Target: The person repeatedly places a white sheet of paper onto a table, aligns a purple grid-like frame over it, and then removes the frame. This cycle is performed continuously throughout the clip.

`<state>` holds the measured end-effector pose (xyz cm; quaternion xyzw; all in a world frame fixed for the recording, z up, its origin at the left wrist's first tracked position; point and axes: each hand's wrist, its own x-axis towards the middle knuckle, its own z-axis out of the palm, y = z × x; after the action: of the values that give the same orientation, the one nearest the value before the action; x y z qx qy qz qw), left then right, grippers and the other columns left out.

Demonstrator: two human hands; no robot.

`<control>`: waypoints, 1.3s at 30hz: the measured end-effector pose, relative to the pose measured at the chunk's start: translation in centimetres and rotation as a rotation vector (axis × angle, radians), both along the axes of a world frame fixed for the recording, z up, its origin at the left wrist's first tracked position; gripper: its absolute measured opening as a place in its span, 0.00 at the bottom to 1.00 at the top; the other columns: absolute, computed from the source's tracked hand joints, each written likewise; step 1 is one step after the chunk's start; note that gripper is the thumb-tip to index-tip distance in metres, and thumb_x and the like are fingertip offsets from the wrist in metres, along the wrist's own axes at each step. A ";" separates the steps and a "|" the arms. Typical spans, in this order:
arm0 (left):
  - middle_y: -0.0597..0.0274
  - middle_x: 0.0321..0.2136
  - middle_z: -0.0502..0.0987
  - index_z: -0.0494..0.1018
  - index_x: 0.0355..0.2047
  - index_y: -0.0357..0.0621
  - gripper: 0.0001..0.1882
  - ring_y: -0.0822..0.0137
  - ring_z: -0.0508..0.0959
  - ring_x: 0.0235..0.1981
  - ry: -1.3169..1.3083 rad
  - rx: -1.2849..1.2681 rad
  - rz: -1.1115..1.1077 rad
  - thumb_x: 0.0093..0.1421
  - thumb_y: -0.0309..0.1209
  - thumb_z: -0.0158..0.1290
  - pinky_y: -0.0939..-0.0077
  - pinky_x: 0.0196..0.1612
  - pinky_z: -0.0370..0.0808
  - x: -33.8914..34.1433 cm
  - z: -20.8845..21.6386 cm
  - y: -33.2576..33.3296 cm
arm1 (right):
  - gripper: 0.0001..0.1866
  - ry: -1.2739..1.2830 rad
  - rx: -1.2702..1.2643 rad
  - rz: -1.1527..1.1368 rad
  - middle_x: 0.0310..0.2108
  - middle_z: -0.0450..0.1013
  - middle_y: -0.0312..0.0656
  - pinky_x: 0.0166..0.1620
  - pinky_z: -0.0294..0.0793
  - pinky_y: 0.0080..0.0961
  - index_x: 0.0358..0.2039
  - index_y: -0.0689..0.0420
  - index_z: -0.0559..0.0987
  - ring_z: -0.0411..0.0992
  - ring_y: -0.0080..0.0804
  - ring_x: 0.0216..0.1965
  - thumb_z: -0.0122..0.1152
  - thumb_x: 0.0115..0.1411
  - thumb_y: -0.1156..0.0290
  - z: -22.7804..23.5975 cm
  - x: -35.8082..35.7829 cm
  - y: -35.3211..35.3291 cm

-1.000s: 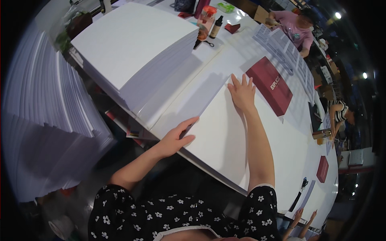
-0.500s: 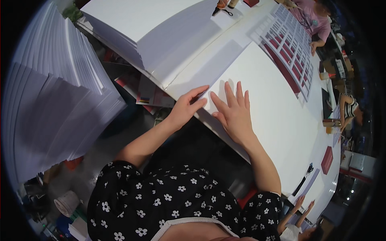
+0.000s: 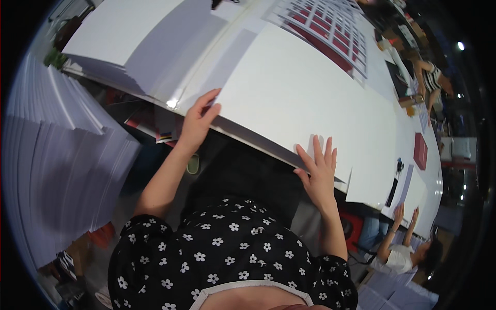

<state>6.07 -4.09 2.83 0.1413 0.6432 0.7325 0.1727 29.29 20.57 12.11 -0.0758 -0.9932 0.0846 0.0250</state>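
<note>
A large white sheet (image 3: 289, 88) lies on top of a low stack at the table's near edge. My left hand (image 3: 198, 125) is at the stack's left corner, thumb and forefinger apart and touching its edge. Farther right, my right hand (image 3: 319, 173) lies open near the front edge, fingers spread over the white surface. To the right of that hand, a loose sheet corner (image 3: 361, 192) juts out past the near edge.
A tall white paper stack (image 3: 150, 46) stands on the table at back left. Another high paper pile (image 3: 67, 170) rises at far left. White lattice frames (image 3: 325, 31) lie over dark red panels. A red box (image 3: 420, 151) and a co-worker's hands (image 3: 405, 217) are at right.
My right hand has slid right along the stack's near edge, away from my left hand. My left hand stays at the left corner. The whole view has shifted.
</note>
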 end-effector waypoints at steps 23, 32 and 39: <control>0.56 0.44 0.79 0.77 0.48 0.40 0.13 0.64 0.77 0.43 0.388 -0.414 0.315 0.66 0.26 0.48 0.73 0.48 0.72 -7.7 -3.8 0.4 | 0.15 0.473 0.065 -0.231 0.50 0.77 0.46 0.57 0.69 0.35 0.49 0.55 0.80 0.71 0.45 0.55 0.63 0.61 0.71 4.2 -6.8 18.4; 0.53 0.43 0.78 0.76 0.41 0.39 0.11 0.52 0.76 0.46 0.682 -0.542 0.294 0.57 0.21 0.52 0.62 0.51 0.70 -7.3 -2.6 1.1 | 0.51 0.154 0.222 -0.156 0.64 0.62 0.54 0.60 0.68 0.49 0.69 0.50 0.58 0.63 0.56 0.63 0.77 0.48 0.60 -1.0 -29.6 29.3; 0.56 0.43 0.77 0.76 0.40 0.40 0.11 0.53 0.74 0.45 0.665 -0.562 0.286 0.55 0.23 0.55 0.62 0.50 0.68 -6.6 -1.4 0.7 | 0.62 -0.151 0.324 -0.152 0.71 0.53 0.49 0.63 0.60 0.63 0.72 0.35 0.51 0.56 0.57 0.68 0.80 0.39 0.58 -1.9 -36.6 29.4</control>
<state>-0.56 -3.43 1.41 0.2264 0.8503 0.4611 -0.1144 -7.31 49.95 10.20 -0.1515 -0.9843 -0.0846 -0.0316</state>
